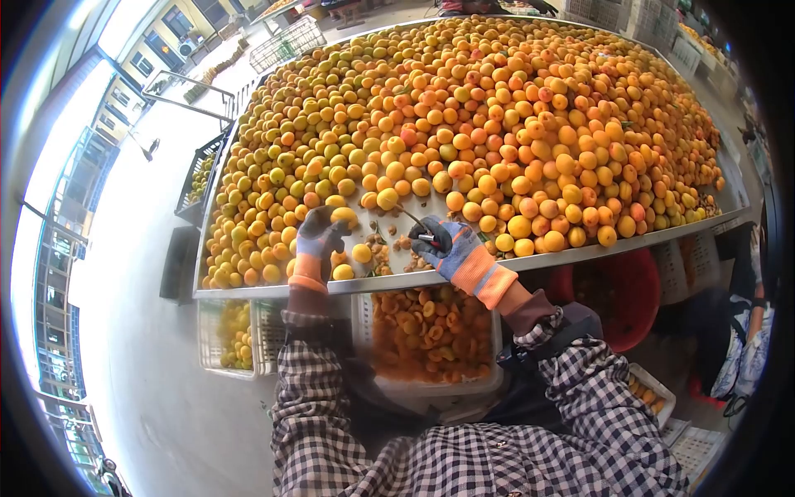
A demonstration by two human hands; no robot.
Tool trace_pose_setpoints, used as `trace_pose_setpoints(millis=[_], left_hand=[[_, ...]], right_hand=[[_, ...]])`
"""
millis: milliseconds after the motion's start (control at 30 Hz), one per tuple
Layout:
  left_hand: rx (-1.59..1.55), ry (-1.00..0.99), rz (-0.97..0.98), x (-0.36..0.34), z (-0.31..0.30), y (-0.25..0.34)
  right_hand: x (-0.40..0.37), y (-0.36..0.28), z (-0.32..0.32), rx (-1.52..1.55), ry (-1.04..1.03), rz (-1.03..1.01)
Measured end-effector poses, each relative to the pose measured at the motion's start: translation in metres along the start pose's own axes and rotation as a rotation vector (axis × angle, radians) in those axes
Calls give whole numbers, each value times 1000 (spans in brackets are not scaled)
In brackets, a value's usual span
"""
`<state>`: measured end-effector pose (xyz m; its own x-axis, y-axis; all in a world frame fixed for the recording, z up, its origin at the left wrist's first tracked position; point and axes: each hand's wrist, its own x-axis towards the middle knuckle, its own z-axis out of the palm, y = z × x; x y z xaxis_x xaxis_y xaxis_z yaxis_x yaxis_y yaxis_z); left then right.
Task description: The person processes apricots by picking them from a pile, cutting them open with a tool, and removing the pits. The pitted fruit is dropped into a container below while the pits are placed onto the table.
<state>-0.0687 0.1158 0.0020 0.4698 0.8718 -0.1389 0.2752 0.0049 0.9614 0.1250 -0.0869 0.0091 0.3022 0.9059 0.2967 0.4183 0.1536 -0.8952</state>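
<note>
Above the metal-rimmed table's [364,286] near edge: my left hand [317,235] pinches an apricot [344,217]; my right hand [448,247] grips a thin-bladed knife [426,238].

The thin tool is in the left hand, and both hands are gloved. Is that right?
Not quite. The head view shows the thin tool in the right hand, not the left hand. Both hands are gloved, as you say.
</note>
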Motion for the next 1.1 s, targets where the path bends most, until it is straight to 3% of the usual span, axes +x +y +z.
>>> trace_pose_setpoints(millis=[67, 100, 167, 267, 367, 500, 800, 900, 1000, 1100], left_hand=[[-298, -87, 106, -28, 15, 23], [-300, -88, 108, -33, 17, 25], [-512, -248, 137, -41, 18, 27], [-589, -268, 62, -49, 24, 37], [-628, -242, 101, -57, 35, 42], [-499, -291, 170, -53, 43, 36], [-512, -62, 130, -36, 23, 16], [-522, -71, 90, -45, 29, 21], [-527, -337, 130, -57, 42, 32], [-527, -313, 148, -69, 59, 35]], right_hand=[[-1, 2, 2, 1, -3, 13], [-1, 2, 3, 34, -15, 28], [-1, 2, 3, 66, -31, 43], [-2, -3, 2, 33, -38, 49], [-2, -4, 4, 96, -89, 123], [-3, -5, 5, -65, -75, 49], [-5, -3, 3, -97, -87, 74], [-4, -7, 1, -110, -86, 92], [-3, -9, 2, -85, -73, 62], [-5, -12, 1, -88, -31, -36]])
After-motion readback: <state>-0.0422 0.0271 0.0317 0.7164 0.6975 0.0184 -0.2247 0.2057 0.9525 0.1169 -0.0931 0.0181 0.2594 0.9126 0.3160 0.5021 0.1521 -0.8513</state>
